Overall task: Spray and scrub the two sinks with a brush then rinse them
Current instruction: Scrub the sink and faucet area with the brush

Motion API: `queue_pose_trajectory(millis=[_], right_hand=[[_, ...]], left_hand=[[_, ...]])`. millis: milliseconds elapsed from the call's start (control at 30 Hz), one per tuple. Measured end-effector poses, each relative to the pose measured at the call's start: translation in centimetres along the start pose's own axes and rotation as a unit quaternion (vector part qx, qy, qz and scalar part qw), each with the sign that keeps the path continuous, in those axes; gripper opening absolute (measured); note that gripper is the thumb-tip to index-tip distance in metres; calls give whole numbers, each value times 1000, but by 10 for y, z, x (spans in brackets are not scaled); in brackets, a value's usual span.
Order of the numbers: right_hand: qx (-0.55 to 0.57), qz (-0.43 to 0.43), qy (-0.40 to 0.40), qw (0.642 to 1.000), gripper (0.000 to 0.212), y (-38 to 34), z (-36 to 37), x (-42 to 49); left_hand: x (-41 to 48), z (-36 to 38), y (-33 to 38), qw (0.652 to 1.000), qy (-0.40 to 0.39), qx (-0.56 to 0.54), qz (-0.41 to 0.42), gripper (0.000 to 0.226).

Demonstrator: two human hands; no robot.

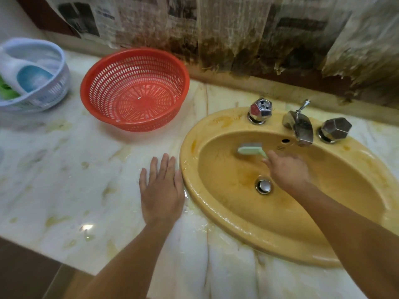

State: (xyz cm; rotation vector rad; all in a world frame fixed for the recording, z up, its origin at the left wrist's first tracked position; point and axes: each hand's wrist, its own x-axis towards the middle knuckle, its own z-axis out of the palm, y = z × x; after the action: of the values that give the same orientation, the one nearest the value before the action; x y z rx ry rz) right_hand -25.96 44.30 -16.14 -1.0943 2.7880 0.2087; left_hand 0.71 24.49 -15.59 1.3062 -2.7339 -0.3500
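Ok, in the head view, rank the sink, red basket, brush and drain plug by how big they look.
Largest to smallest:
1. sink
2. red basket
3. brush, partly hidden by the right hand
4. drain plug
The brush and plug look close in size.

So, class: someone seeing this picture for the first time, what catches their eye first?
Probably the yellow sink at right, stained orange, where the right hand holds a green brush against the back wall of the bowl. Next the red basket on the counter behind the flat left hand.
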Motion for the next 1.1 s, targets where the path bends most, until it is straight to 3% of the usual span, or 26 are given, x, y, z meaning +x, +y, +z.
queue_pose_trajectory(millis=[33,133,267,367,467,567,700,800,900,967,1033,1100], right_hand=[[3,-1,22,1000,33,2,-2,0],[-32,5,-60,998,38,6,-5,-3],[-23,-4,20,1000,45,12,-6,-6],[-56,-16,-51,997,47,16,-10,-11],[-40,-9,55,998,52,22,-9,-9],[-65,-25,-32,997,50,21,-8,-9],[-28,-11,34,999,46,26,-7,-11],[-50,-9,-34,998,48,23,-4,-14],[33,6,60,998,42,19,-5,-14],[58,-24,77,995,36,17,-5,-14],[64,-40,53,996,33,19,-6,-14],[35,-28,-21,999,32,25,-9,-13]], left_hand=[[1,0,0,1000,0,2,0,61],[-1,-1,0,1000,-4,7,3,63],[-1,-1,2,1000,-1,7,4,64],[-1,-1,1,1000,-1,8,3,64],[0,-2,2,1000,-3,14,4,65],[0,-2,2,1000,-1,10,3,65],[-1,-1,1,1000,0,12,4,66],[0,-1,1,1000,4,8,4,65],[-1,-2,1,1000,5,5,5,65],[-1,-2,2,1000,4,6,5,65],[-1,-1,1,1000,5,8,5,65],[-1,-1,1,1000,6,8,4,65]])
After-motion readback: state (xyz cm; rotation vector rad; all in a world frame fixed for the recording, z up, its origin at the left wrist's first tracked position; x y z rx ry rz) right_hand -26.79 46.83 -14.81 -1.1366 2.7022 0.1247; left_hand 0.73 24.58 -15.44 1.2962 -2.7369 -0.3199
